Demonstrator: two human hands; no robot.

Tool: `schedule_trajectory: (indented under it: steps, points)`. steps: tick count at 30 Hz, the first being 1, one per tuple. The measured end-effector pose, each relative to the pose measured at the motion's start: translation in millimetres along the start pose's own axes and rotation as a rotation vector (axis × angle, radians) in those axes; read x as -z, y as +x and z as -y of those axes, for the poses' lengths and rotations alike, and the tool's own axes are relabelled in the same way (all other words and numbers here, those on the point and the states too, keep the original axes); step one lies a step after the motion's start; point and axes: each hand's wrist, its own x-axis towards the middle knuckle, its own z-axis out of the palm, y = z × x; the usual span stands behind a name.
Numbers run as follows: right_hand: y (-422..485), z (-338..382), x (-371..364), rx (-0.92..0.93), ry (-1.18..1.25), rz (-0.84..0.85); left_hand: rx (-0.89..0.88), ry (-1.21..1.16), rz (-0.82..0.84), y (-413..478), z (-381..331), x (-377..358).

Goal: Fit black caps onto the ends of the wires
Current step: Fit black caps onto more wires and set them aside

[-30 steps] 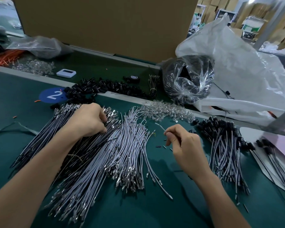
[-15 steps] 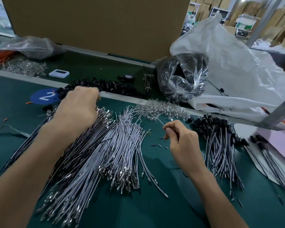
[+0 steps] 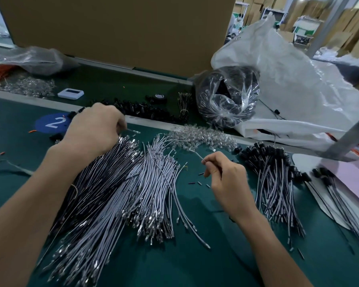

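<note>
Head-camera view over a green work table (image 3: 195, 270), where a broad heap of pale grey wires (image 3: 116, 199) with bare metal ends fans across the left and centre. To the right lies a smaller bundle of wires already wearing black caps (image 3: 276, 183), well apart from both hands. Along the far edge, a row of loose black caps (image 3: 145, 109) lies just beyond the left hand (image 3: 91, 131), which is curled closed above the top of the big heap, pinching one thin wire (image 3: 133, 131) whose metal tip juts out to the right of the fingers. The right hand (image 3: 226, 179) hovers near the table's centre, thumb and forefinger closed on a single grey wire (image 3: 196, 154) that curves up and away toward a pile of clear plastic pieces (image 3: 203, 136). A few tiny black sleeves (image 3: 199, 182) lie scattered on the table just left of that hand.
</note>
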Motion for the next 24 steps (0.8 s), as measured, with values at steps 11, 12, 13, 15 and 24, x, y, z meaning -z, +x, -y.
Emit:
schedule_trajectory:
  steps: [11,12,13,15,24]
  points:
    - [-1,1,0,0.017,-0.029,0.030,-0.114,-0.128,-0.171,-11,-8,-21]
    - [-1,1,0,0.017,-0.025,0.028,-0.125,-0.133,-0.172,-9,-9,-20]
    - [-1,2,0,0.017,-0.022,0.030,-0.112,-0.097,-0.081,-8,-11,-18]
    - [-1,1,0,0.018,-0.014,0.037,-0.009,0.080,0.199,-11,-15,-20]
    - [-2,0,-1,0.027,-0.035,0.019,0.037,-0.042,0.209,-19,1,-34]
